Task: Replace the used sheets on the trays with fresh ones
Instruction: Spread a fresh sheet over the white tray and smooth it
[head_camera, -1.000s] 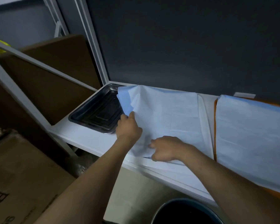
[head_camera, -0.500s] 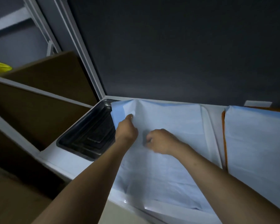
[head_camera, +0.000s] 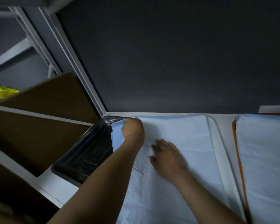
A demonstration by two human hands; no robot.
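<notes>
Blue sheet [head_camera: 181,135] lies over white tray [head_camera: 214,139], long axis running from near edge to back edge of shelf [head_camera: 58,186]. Left hand [head_camera: 132,129], fingers clenched on sheet's back-left corner, which overhangs black tray [head_camera: 87,152] just leftward. Right hand [head_camera: 166,157] flat mid-sheet, fingers released, pressing. Left hand is nearer the loose corner.

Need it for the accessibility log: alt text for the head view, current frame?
The person's left hand grips the left edge of a pale blue sheet, and the right hand presses flat on it, on a white shelf. A bare black tray sits to the left. A second sheet covers an orange tray on the right.
</notes>
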